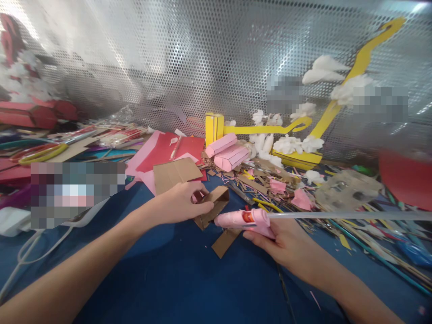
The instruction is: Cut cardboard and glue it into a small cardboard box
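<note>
My left hand point(184, 202) is closed on a small folded cardboard box point(219, 200), whose open end tilts up toward the right. In my right hand point(283, 240) is a pink hot glue gun point(239, 219), with a long clear glue stick point(337, 216) running out of its back to the right. The gun's nozzle end is close against the box's right side; whether it touches cannot be made out. Under them a cardboard strip point(225, 243) lies on the dark blue table point(162, 279). Behind my left hand rests a flat cardboard piece point(175, 173).
Two pink folded prisms point(231, 157) lie behind the box, near a yellow paper box point(214, 128). Cardboard scraps point(249, 180) spread to the right. A clear tape dispenser point(349, 189) stands at right. White cables point(43, 256) cross the left side. A perforated metal screen point(202, 67) rises behind.
</note>
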`<action>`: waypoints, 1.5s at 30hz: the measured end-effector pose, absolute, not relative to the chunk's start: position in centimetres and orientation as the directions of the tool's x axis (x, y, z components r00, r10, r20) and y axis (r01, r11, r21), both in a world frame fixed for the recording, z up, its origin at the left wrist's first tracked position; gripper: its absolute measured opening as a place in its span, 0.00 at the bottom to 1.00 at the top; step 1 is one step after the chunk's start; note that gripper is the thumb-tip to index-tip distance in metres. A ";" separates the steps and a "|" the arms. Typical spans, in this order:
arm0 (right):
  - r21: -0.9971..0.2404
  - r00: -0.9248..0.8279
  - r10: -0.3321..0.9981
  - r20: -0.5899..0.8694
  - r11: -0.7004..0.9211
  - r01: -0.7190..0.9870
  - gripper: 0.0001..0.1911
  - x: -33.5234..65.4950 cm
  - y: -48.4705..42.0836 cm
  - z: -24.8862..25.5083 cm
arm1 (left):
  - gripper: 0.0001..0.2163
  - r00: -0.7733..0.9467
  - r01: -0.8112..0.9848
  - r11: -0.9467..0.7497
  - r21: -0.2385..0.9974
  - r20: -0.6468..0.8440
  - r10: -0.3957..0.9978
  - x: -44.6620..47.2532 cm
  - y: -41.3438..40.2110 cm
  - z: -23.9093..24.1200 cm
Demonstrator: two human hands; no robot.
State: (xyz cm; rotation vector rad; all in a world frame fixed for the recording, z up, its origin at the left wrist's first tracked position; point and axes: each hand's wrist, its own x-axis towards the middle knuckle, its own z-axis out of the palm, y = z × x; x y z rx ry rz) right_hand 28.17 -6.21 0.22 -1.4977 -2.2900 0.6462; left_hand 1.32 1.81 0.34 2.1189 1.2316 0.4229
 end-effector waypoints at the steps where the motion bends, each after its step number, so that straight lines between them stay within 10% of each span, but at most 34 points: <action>1: -0.543 -0.406 0.914 0.022 0.352 0.763 0.15 28.1 -6.2 0.3 | 0.18 0.510 0.653 -0.355 0.669 -0.041 0.859 1.3 1.8 0.4; 45: -0.406 -0.430 0.899 0.087 0.426 0.808 0.15 27.5 -6.7 0.0 | 0.17 0.511 0.647 -0.352 0.677 -0.042 0.858 1.3 1.7 0.5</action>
